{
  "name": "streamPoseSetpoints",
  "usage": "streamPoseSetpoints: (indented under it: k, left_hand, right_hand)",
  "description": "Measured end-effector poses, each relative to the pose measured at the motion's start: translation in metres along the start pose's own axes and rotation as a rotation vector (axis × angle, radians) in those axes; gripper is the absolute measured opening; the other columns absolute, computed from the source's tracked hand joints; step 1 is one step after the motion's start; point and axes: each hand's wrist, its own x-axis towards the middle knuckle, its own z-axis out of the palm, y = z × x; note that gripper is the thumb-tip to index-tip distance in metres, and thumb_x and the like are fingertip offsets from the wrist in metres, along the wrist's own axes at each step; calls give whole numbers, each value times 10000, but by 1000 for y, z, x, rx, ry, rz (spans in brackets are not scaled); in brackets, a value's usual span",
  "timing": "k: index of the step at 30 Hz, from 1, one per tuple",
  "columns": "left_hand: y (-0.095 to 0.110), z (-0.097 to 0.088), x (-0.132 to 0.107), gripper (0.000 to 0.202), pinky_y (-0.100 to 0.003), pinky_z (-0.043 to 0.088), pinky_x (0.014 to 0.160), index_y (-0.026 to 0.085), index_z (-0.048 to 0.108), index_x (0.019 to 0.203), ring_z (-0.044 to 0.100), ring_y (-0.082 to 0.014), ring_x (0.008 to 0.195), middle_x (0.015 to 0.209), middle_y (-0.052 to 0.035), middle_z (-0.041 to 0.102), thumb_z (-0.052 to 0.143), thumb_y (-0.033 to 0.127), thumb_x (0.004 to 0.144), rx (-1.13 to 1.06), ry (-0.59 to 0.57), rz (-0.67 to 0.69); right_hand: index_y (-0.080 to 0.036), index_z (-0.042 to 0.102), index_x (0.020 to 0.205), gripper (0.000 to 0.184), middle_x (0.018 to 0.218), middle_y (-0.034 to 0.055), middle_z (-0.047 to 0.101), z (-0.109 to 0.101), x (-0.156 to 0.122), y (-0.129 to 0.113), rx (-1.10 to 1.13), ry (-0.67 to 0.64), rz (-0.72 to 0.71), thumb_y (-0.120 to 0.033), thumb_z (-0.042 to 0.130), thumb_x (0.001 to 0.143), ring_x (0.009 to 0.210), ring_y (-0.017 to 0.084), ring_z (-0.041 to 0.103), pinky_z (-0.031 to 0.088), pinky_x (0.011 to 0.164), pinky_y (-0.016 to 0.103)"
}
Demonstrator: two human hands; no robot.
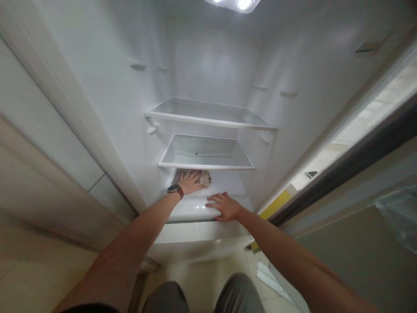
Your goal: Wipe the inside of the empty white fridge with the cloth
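Observation:
Inside a white refrigerator, my left hand (191, 182), with a watch (174, 189) on the wrist, lies flat on a folded patterned cloth (205, 177). The cloth rests on the refrigerator floor (228, 182) toward the back left, below the lower shelf, and my fingers spread over it. Closer to the front edge, my right hand (226, 206) rests on the white floor with its fingers apart and nothing in them.
Two glass shelves, the upper one (211, 108) and the lower one (208, 152), are fitted above my hands. A lamp (236, 4) glows at the top. The open door (352, 252) stands at the right. White strips (272, 278) lie on the ground near my knees.

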Motion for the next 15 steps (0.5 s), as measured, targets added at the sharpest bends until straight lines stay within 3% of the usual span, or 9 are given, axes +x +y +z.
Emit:
streamPoseSetpoints:
  k: [4,7,10,13,15]
  left_hand:
    - [-14,-11,-50,1041,-715,42,1233,369,154,1690,-45,-458,1599,1755,-10,82,346,926,832,-17,-152,-107]
    - [-15,-19,-63,1074,-713,35,1238,409,137,1681,-82,-462,1592,1752,29,45,318,973,786,-43,-220,-154]
    - [-19,-23,-54,1081,-696,42,1249,408,166,1677,-71,-446,1598,1752,31,62,344,971,771,-50,-219,-179]
    - [-28,-22,-29,1068,-706,51,1241,383,209,1678,-19,-457,1601,1754,2,100,362,949,784,-62,-185,-194]
    - [-36,-20,-8,1070,-726,90,1221,359,299,1661,75,-478,1593,1738,-52,206,415,935,768,-66,-118,-175]
  right_hand:
    - [-283,500,1518,763,1568,162,445,-1,1,-2,5,10,8,-555,709,836,1373,328,408,343,1094,536]
    - [-283,494,1522,769,1570,162,443,-1,1,-2,10,8,13,-534,715,831,1377,329,405,334,1100,543]
    - [-287,491,1521,773,1565,154,448,-2,1,-2,18,10,10,-540,719,827,1377,322,412,331,1105,538]
    - [-299,497,1508,761,1560,145,456,-1,1,-1,24,11,15,-554,719,827,1366,320,424,337,1096,537]
    - [-301,501,1501,751,1560,142,458,-1,1,-1,24,12,17,-563,714,830,1359,322,427,342,1088,534]
